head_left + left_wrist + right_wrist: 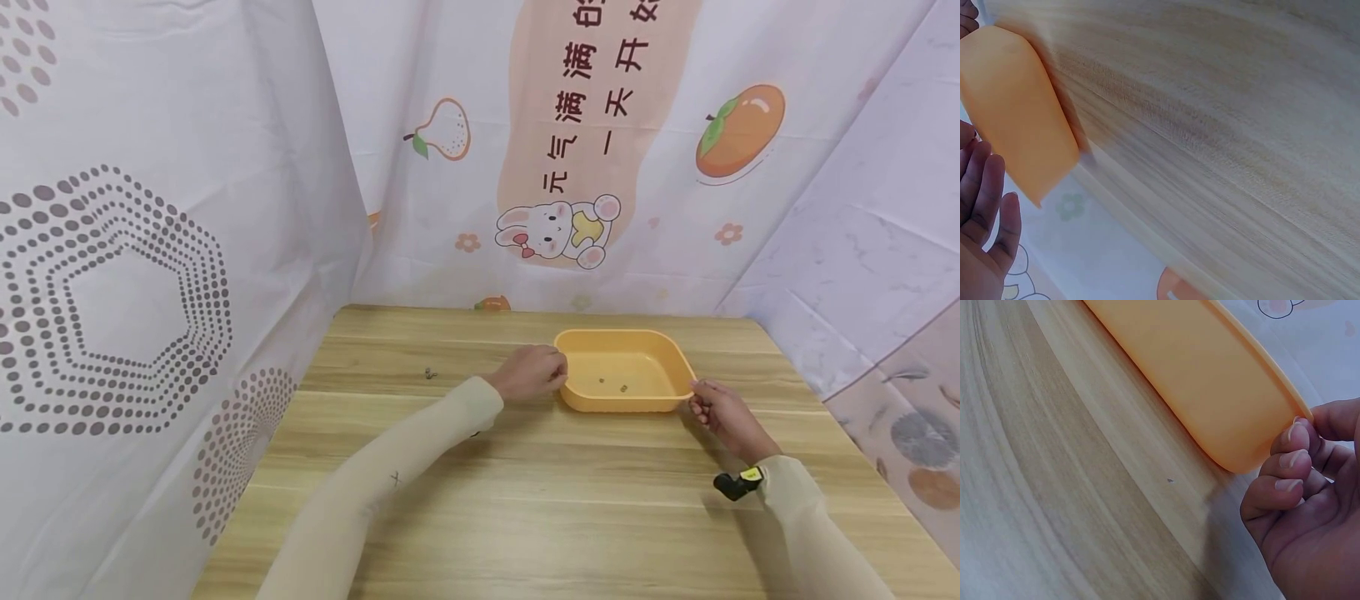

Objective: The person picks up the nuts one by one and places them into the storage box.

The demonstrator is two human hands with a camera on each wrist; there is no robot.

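A shallow yellow-orange plastic tray stands toward the back right of the table, between both hands. Its left rim is pinched by my left hand; in the left wrist view that hand shows at the left edge, partly cut off. At the opposite end my right hand pinches the rim between thumb and forefinger, the other fingers curled below, as the right wrist view shows on the hand. Inside the tray lie a few tiny metal pieces, too small to identify.
More tiny metal pieces lie on the wooden table, left of the left hand. Printed cloth hangs behind the table and along both sides. A black strap device is on the right wrist.
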